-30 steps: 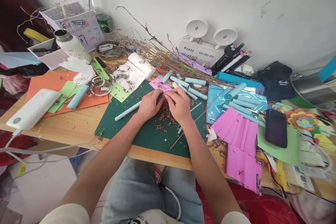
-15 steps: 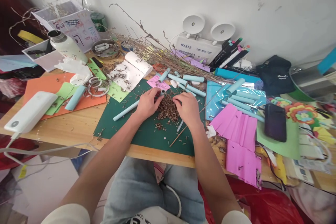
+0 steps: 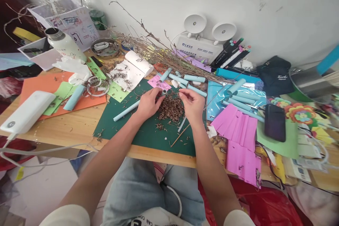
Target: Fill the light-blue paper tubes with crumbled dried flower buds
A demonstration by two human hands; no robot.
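Observation:
My left hand (image 3: 148, 104) is closed around a pale blue paper tube (image 3: 126, 110). The tube's round opening shows at the fingertips, and its other end sticks out to the left over the dark green mat (image 3: 148, 140). To the right, my right hand (image 3: 192, 103) has thumb and forefinger pinched together; whatever lies between them is too small to make out. Between both hands is a heap of dry brown plant bits (image 3: 171, 108), with a smaller clump nearer me. A thin brown stick (image 3: 180, 135) and a narrow pale blue strip (image 3: 182, 124) lie beside the heap.
Several blue tubes (image 3: 194, 78) lie behind the hands, more on a blue plastic packet (image 3: 213, 107). Dry twigs (image 3: 159, 53) stretch along the wall. Pink folded paper (image 3: 233, 127) and a black phone (image 3: 275, 122) are rightward; a white power bank (image 3: 28, 111) and bottle (image 3: 65, 44) leftward.
My right hand has risen slightly and moved right, away from the heap, its fingers still pinched. My left hand stays with the tube. The view has shifted a little.

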